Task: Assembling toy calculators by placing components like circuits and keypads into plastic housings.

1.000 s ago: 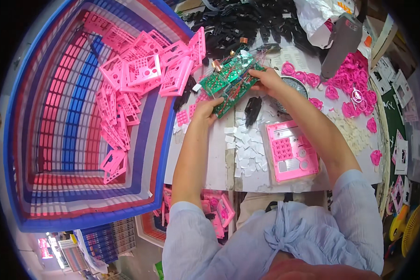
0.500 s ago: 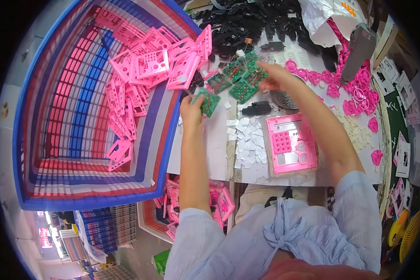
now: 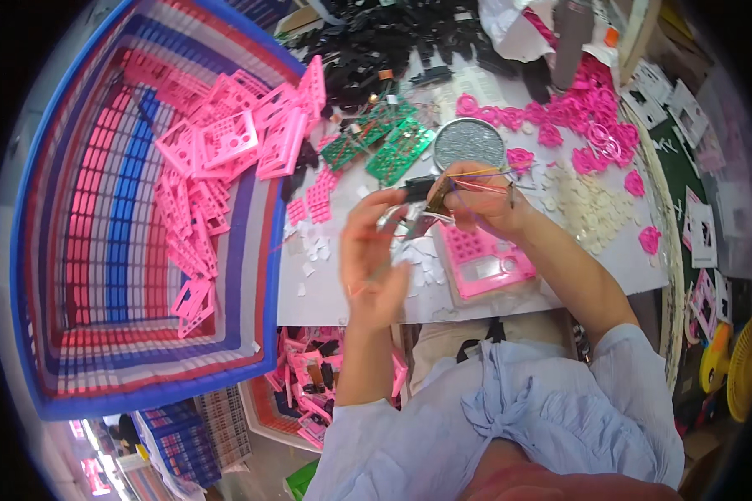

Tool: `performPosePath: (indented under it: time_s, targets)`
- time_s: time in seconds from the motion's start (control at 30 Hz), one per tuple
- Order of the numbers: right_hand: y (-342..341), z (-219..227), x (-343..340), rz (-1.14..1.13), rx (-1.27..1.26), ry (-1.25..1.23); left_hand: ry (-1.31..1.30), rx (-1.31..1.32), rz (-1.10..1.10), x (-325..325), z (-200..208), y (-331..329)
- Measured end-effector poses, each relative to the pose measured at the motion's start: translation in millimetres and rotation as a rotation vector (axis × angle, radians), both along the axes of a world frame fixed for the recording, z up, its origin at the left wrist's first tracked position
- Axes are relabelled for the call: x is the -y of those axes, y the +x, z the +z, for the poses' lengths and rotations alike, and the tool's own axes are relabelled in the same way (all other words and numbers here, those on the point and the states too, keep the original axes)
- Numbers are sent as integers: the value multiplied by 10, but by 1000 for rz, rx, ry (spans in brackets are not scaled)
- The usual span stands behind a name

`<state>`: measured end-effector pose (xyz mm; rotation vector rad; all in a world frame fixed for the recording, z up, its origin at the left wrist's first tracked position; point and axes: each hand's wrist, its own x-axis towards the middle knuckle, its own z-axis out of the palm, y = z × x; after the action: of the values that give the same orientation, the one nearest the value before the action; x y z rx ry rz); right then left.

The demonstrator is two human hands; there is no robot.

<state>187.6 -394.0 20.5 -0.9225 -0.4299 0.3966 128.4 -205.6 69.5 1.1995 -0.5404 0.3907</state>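
Thumb and fingers of my right hand (image 3: 486,200) pinch a circuit board (image 3: 439,199), seen nearly edge-on. Thin coloured wires (image 3: 476,175) trail from it over that hand. To its left, my left hand (image 3: 368,263) is raised, slightly blurred, its fingers apart with nothing visible in them. Below the right hand lies a pink plastic casing (image 3: 508,269) with a grid of square holes and a window. Black plastic pieces (image 3: 419,189) lie just behind the board. Green circuit boards with wires (image 3: 401,152) are piled farther back.
A large blue-rimmed basket (image 3: 280,275) with pink casings (image 3: 230,142) stands at left. A round tin of small metal bits (image 3: 470,144), pink flower-shaped parts (image 3: 606,138), pale chips (image 3: 589,200) and white squares (image 3: 426,265) cover the table. A grey tool (image 3: 572,42) hangs at upper right.
The left hand no longer holds the green board and has spread its fingers. My right hand has come back from the board pile and now grips a wired board. The whole view has shifted.
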Motion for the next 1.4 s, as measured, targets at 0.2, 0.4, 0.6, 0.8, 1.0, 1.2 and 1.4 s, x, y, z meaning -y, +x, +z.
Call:
performPosePath:
  time_s: [0.2,0.4,0.6,0.8,1.0,1.2,1.4]
  targets:
    - [120,-47,51,226,225,67,-71,-888,-670,-292,-466,31]
    - [-101,68,34,244,64,-69,-314,-915,-562,-50,-312,-111]
    - [-239,-113,288,308,-143,-454,-241,-721,-240,-79,-474,-182]
    - [-612,-135,102,-333,502,-696,-186,-528,39,175,-269,-230]
    - [-808,-194,281,-90,34,-102,-183,-435,-78,58,-517,-258]
    - [-903,52,782,135,-167,-40,-109,-800,-277,7,-326,-410]
    - [-973,99,812,-20,-94,-180,-143,-737,-432,-1,-458,-439]
